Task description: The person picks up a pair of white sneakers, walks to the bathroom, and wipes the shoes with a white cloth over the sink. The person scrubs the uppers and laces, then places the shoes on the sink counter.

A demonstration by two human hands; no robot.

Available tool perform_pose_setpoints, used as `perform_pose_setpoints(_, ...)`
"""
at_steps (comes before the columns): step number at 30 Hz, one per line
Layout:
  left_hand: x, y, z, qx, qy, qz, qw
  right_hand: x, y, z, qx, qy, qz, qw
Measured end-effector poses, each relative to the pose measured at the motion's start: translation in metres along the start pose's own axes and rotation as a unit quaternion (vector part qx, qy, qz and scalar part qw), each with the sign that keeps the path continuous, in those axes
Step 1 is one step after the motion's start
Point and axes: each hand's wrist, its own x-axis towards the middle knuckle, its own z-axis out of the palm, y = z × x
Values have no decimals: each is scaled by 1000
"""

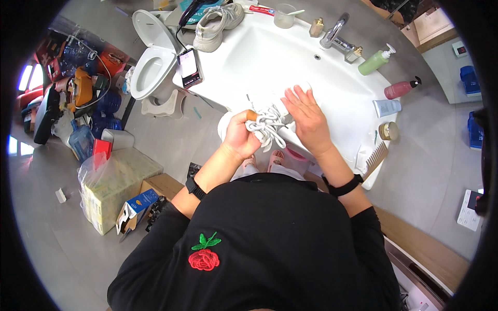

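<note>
My left hand point(242, 134) is closed around a bundle of looped pale grey cord or laces point(268, 123) at the near edge of a white washbasin point(253, 58). The loops hang out on its right side, and part of the bundle is hidden by the fingers. To the right, my right hand point(307, 116) is held flat over the basin's front part, back up, fingers extended; nothing is seen in its grasp. Its palm is hidden. A pair of light sneakers point(210, 33) stands on the basin's left rim beside a phone point(189, 69).
A chrome faucet point(335, 33) stands at the basin's back. Along the right rim are a green pump bottle point(375, 62), a pink pump bottle point(400, 89), a tube point(387, 107), a jar point(388, 131) and a comb point(374, 159). A toilet point(153, 70) and boxes point(120, 182) are at left.
</note>
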Motion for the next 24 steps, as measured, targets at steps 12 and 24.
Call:
perform_pose_setpoints(12,-1,-3,0,50,-9,-16,999,0,9,-38,22,87,31,995)
perform_pose_setpoints(24,4,-11,3,52,34,-7,998,1,4,-20,-9,44,49,998)
